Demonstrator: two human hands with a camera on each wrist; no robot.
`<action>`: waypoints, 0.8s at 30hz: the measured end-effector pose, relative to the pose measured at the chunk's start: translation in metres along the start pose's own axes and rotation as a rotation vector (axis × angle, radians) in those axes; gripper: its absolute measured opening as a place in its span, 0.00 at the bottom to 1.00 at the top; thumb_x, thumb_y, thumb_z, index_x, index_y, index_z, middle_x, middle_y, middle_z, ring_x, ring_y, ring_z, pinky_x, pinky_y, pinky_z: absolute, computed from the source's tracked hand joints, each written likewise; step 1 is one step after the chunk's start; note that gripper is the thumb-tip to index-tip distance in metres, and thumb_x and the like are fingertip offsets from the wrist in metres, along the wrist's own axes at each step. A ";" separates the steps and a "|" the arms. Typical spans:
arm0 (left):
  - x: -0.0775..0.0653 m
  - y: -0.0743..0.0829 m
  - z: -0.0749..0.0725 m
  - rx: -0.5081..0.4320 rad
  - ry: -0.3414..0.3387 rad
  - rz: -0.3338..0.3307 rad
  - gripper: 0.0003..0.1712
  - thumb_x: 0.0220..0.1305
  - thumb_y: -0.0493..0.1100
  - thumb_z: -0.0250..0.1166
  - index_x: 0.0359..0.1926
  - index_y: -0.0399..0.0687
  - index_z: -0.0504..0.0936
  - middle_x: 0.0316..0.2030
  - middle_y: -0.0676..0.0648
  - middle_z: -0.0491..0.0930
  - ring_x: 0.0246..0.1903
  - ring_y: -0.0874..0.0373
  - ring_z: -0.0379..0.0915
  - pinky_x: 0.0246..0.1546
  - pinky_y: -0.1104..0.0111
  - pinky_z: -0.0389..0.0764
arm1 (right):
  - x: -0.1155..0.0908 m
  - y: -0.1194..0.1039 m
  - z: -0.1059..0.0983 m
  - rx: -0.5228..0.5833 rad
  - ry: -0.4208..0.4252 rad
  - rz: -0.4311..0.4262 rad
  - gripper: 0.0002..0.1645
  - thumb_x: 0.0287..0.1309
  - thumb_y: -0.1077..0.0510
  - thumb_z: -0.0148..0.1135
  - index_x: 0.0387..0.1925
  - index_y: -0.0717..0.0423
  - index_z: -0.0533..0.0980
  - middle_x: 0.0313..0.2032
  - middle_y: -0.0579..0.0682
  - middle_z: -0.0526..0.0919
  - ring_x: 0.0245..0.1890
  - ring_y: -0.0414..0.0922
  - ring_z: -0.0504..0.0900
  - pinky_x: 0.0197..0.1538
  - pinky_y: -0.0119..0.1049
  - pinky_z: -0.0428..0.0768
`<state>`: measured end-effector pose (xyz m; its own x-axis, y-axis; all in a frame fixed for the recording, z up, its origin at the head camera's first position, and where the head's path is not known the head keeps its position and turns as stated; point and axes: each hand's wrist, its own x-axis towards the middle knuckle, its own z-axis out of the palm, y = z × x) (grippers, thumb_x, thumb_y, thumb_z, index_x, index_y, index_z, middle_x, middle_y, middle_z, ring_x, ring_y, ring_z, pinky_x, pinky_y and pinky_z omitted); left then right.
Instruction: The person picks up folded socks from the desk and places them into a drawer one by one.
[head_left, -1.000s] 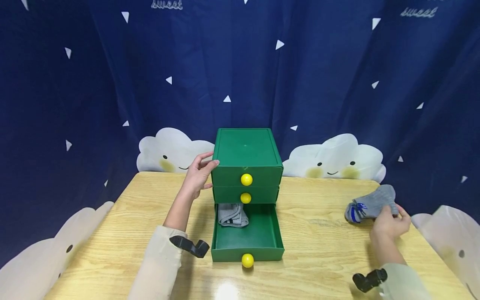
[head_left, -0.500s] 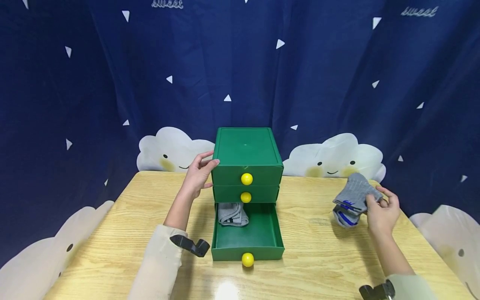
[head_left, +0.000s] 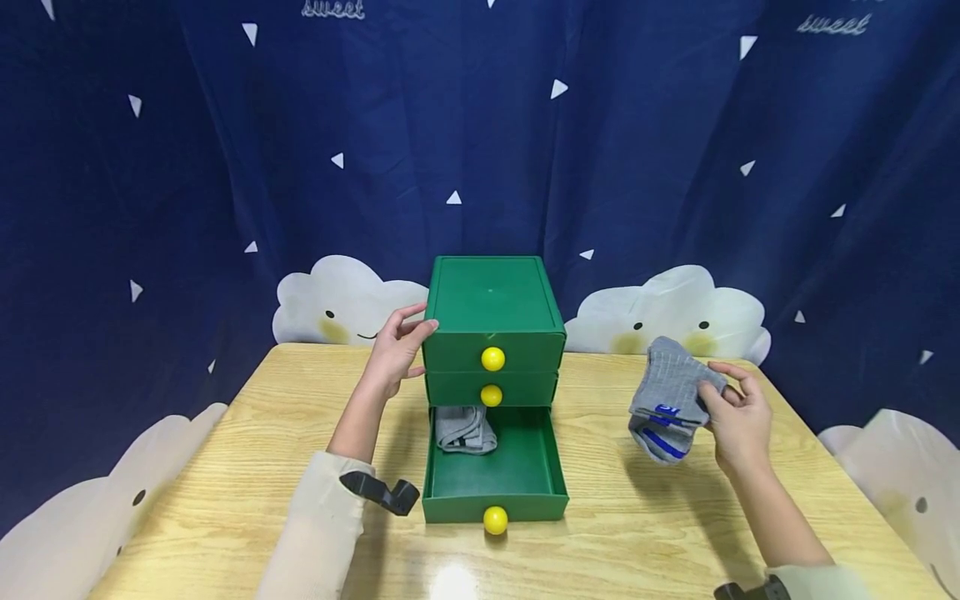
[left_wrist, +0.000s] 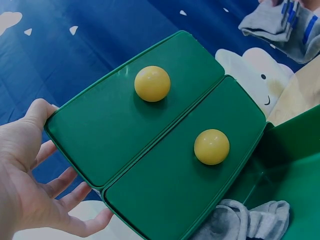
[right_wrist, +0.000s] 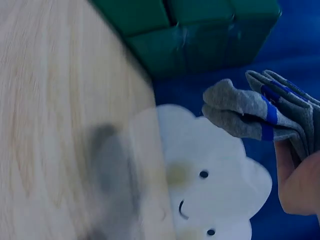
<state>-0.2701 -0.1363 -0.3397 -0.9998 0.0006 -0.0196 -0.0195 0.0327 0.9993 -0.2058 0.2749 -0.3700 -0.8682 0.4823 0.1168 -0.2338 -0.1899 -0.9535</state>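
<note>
A green drawer cabinet (head_left: pixel 491 296) with yellow knobs stands mid-table. Its bottom drawer (head_left: pixel 495 509) is pulled out, while the two above are closed. At the drawer's left back lies a folded grey sock bundle (head_left: pixel 465 432). My left hand (head_left: pixel 392 350) rests against the cabinet's left side, fingers spread, thumb at the top front corner. To the right, my right hand (head_left: pixel 738 421) pinches a folded pair of grey socks (head_left: pixel 672 392) with blue stripes, held over the table. The right wrist view shows the socks (right_wrist: pixel 250 112) folded double, toes pointing left.
The wooden table (head_left: pixel 600 533) carries the cabinet. A dark blue curtain (head_left: pixel 495 150) with white triangles and cloud faces hangs behind and at both sides. The yellow knob (head_left: pixel 495 521) of the pulled-out drawer sticks out toward the near side.
My right hand has lifted the grey socks off the right side of the table and carried them left toward the cabinet. The left hand and the drawers have stayed in place.
</note>
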 end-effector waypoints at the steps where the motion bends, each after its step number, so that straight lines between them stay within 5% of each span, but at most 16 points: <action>1: 0.000 0.000 0.000 0.000 0.001 0.001 0.28 0.64 0.53 0.58 0.64 0.65 0.64 0.63 0.46 0.63 0.65 0.47 0.59 0.52 0.40 0.71 | -0.002 -0.001 0.002 0.016 -0.028 0.005 0.17 0.55 0.72 0.54 0.42 0.51 0.75 0.20 0.40 0.81 0.15 0.33 0.76 0.15 0.25 0.74; 15: 0.001 0.000 -0.001 0.001 0.006 0.005 0.28 0.63 0.54 0.58 0.64 0.64 0.64 0.63 0.46 0.63 0.65 0.47 0.59 0.52 0.40 0.71 | -0.039 -0.010 0.033 0.176 -0.399 -0.110 0.16 0.59 0.74 0.52 0.42 0.54 0.74 0.26 0.44 0.84 0.22 0.35 0.81 0.22 0.25 0.79; 24: 0.002 -0.002 0.000 -0.006 0.002 0.007 0.29 0.63 0.53 0.59 0.64 0.63 0.64 0.63 0.45 0.63 0.65 0.46 0.58 0.53 0.40 0.70 | -0.056 0.016 0.064 0.114 -0.554 -0.149 0.18 0.58 0.74 0.53 0.42 0.49 0.74 0.29 0.41 0.83 0.25 0.34 0.81 0.26 0.25 0.79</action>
<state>-0.2719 -0.1365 -0.3412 -0.9999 -0.0009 -0.0129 -0.0129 0.0263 0.9996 -0.1888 0.1897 -0.3740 -0.9147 -0.0023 0.4040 -0.3896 -0.2599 -0.8835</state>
